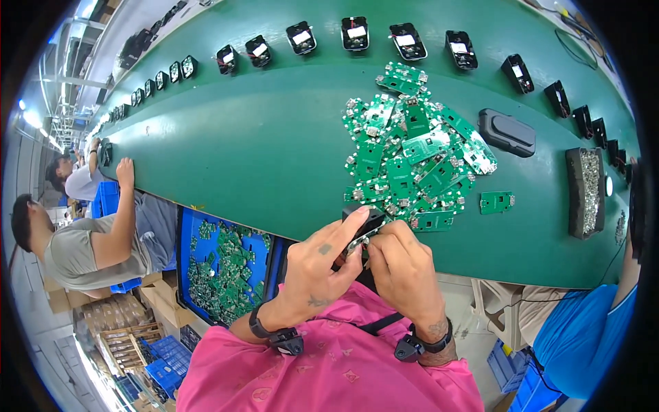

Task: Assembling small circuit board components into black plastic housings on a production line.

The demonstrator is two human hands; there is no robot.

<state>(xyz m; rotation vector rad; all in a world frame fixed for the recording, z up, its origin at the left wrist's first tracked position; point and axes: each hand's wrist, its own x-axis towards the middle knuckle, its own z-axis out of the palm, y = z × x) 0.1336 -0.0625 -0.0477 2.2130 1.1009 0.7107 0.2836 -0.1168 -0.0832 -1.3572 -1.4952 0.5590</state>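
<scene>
Over the near edge of the green table, my left hand (319,264) grips a small black plastic casing (373,220) between thumb and fingers. A green circuit board (358,242) shows edge-on along the casing's near side, and how far it sits inside is hidden. My right hand (405,271) has its fingers bent and pressed together at the right end of that board. Just beyond both hands lies a heap of green circuit boards (419,147) with metal connectors. One loose circuit board (497,202) lies to the right of the heap.
A dark oblong case (507,132) and a black tray of small metal parts (585,196) lie to the right. Open black casings (355,34) line the far side. A blue bin of boards (226,264) stands at left below the table. Other people sit left and right.
</scene>
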